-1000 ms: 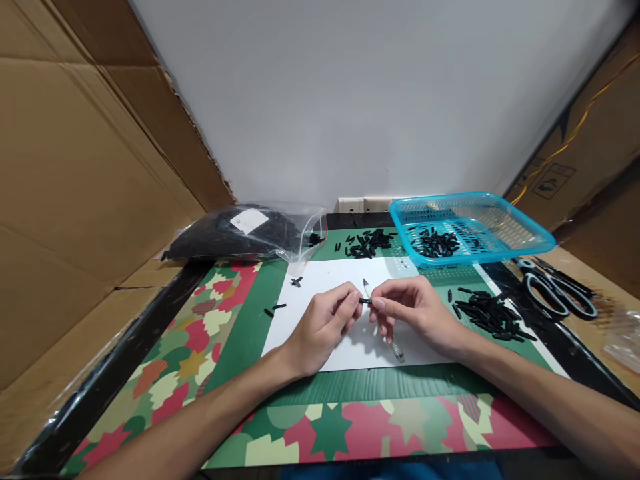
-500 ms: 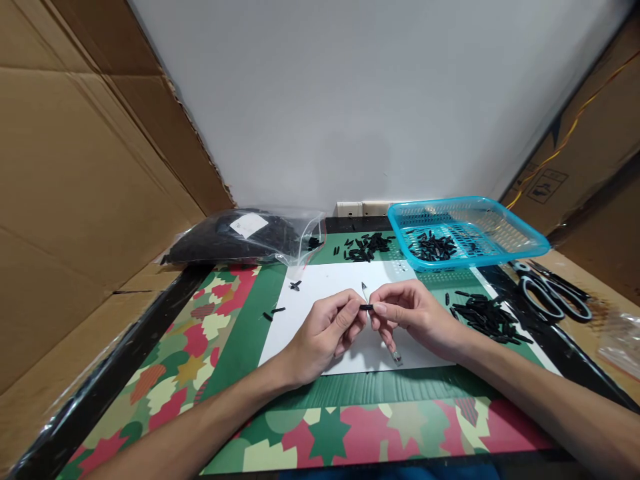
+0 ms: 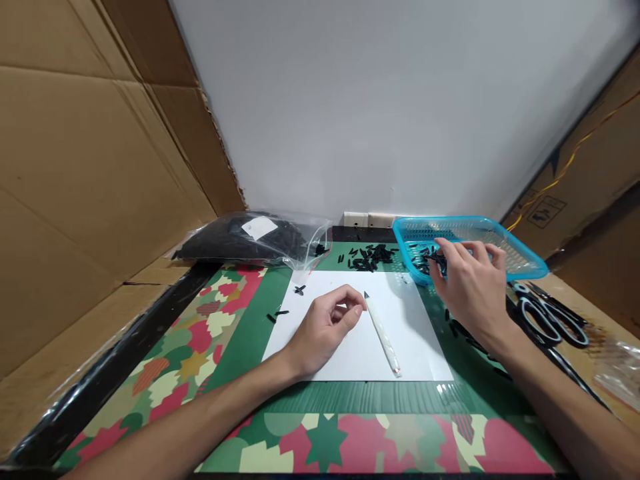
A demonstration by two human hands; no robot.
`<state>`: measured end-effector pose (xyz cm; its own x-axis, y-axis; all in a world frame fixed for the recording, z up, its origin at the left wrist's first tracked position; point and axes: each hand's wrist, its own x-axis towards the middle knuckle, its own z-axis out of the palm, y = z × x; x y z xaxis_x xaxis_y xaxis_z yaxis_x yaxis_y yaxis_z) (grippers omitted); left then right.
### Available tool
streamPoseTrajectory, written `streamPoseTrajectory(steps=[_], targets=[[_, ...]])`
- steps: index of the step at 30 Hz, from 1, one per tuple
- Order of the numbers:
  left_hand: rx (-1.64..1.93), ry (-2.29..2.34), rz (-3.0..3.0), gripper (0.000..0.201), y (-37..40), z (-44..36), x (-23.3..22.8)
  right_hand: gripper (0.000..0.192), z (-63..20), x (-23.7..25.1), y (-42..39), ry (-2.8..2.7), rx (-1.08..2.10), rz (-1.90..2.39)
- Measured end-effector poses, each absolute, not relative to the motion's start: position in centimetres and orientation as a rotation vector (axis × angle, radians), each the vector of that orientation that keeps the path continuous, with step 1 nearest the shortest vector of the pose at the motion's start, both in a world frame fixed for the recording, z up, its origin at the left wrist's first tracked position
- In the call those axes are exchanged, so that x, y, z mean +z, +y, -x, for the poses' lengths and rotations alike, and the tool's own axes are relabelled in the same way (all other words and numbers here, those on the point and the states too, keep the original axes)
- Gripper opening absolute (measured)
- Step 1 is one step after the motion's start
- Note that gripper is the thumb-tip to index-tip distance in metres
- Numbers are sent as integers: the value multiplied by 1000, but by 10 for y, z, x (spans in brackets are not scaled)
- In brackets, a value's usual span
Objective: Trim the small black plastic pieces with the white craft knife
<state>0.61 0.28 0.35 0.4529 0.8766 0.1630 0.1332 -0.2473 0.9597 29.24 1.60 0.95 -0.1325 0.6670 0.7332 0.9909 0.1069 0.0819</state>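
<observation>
The right hand [image 3: 470,283] hovers right of centre with fingers spread, its grip open and empty, over the near edge of the blue basket [image 3: 520,263] and the black pieces [image 3: 425,257] lying in it. The left hand [image 3: 327,323] rests at centre on the white sheet [image 3: 415,347], fingers curled loosely; whether they pinch anything I cannot tell. The white knife [image 3: 383,333] lies free on the sheet just beside that hand. The step in hand looks like dropping off or fetching a piece; a next move would call for a fine pinch on one small piece.
</observation>
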Motion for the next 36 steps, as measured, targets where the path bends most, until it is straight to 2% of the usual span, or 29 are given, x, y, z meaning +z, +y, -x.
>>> streamPoseTrajectory(steps=[3,8,13,21,26,31,36], targets=[[928,891,-1658,24,5,-5,3,31,-281,9,14,-1993,-774,1472],[916,888,-1585,27,6,-2,0,37,-233,3,20,-2543,-391,1376],[916,907,-1591,29,4,0,0,21,-200,-10,46,-2555,-345,1534],[922,904,-1638,38,2,5,-4,21,-178,-9,76,-2491,-309,1777],[902,923,-1633,37,3,4,-3,39,-173,1,85,-2530,-192,1847],[921,939,-1648,37,2,3,-2,26,-175,18,71,-2525,-178,1842],[899,962,-1698,36,4,3,-1,42,-184,24,53,-2548,-183,1760]])
